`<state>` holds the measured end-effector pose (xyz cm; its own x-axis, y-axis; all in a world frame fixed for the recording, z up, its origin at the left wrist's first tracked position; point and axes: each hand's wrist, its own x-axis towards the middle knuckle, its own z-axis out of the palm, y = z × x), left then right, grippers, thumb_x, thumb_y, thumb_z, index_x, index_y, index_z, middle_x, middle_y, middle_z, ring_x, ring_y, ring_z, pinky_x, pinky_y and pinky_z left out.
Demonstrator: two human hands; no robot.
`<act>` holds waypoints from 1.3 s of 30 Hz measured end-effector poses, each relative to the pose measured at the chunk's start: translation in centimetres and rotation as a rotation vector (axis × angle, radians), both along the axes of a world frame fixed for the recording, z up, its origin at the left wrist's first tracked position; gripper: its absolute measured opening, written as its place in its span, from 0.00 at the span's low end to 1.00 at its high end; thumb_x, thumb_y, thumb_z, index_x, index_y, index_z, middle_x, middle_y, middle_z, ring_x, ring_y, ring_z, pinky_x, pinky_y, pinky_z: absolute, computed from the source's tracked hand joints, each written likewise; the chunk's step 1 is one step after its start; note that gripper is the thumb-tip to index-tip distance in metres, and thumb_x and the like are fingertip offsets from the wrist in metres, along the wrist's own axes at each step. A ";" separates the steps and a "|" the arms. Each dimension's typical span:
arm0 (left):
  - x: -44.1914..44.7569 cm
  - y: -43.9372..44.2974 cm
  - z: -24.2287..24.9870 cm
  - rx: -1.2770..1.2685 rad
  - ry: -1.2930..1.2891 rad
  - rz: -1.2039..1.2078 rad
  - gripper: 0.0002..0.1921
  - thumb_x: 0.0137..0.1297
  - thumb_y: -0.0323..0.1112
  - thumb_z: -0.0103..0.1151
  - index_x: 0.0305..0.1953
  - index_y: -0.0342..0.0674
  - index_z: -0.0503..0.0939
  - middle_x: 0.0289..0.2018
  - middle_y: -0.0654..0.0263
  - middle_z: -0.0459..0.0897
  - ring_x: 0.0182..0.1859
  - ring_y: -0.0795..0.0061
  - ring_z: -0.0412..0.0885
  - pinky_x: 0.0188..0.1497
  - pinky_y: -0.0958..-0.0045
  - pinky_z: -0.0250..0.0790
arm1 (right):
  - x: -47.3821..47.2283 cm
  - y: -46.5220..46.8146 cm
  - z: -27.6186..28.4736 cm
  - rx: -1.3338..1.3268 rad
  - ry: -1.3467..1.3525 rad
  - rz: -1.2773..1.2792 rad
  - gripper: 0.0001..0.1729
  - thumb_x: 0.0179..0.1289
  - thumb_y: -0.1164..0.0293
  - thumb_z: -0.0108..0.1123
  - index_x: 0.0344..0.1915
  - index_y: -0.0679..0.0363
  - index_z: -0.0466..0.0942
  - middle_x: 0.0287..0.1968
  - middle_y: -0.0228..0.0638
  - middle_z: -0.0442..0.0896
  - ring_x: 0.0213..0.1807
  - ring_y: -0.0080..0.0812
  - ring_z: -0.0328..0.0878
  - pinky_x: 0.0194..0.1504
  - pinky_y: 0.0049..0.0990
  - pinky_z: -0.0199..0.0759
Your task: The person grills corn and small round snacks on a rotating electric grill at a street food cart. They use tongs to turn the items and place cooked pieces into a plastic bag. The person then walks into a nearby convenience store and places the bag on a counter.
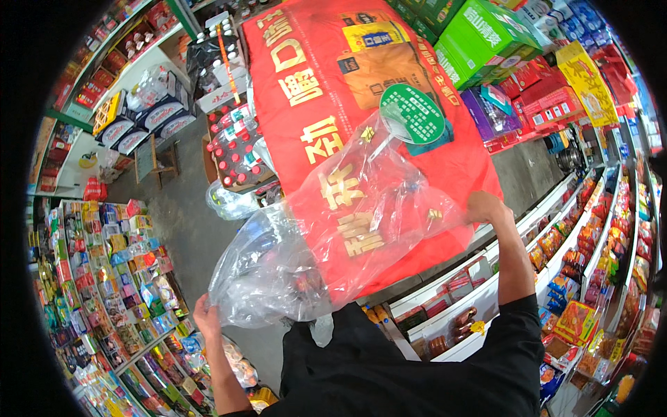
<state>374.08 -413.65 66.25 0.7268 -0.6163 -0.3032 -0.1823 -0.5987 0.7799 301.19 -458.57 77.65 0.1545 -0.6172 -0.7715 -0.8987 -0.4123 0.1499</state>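
A large clear plastic bag [271, 271] is spread wide between my hands. At the lower left, my left hand [208, 315] grips one edge of it. My right hand [484, 208] holds the opposite end, at the right edge of a surface covered with a red printed cloth [276, 125]. Part of the bag lies over this cloth, which shows through the film. A green round hand fan [417, 114] with a pale handle rests on the cloth beyond the bag, near a yellow packet [375, 35] and an orange-brown printed bag [380, 73].
Left of the cloth stands a carton of red-capped bottles [239, 156], with a small wooden stool [156, 161] farther left. Green boxes [484, 47] and a purple box [487, 112] stand at the upper right. Snack shelves [568, 245] curve along the right; packaged goods [109, 271] fill the lower left.
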 end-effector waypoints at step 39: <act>1.3 -2.1 6.7 -0.187 0.213 0.273 0.23 0.66 0.20 0.57 0.62 0.32 0.85 0.47 0.65 0.93 0.42 0.81 0.86 0.43 0.79 0.75 | 24.2 -5.8 -15.8 -0.144 -1.346 -1.068 0.18 0.79 0.60 0.64 0.56 0.62 0.87 0.33 0.30 0.89 0.23 0.18 0.80 0.22 0.21 0.69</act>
<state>375.36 -415.71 73.00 0.8046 -0.4679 -0.3656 0.1417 -0.4467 0.8834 325.43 -464.39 61.82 0.1024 -0.9161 -0.3877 -0.2602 0.3516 -0.8993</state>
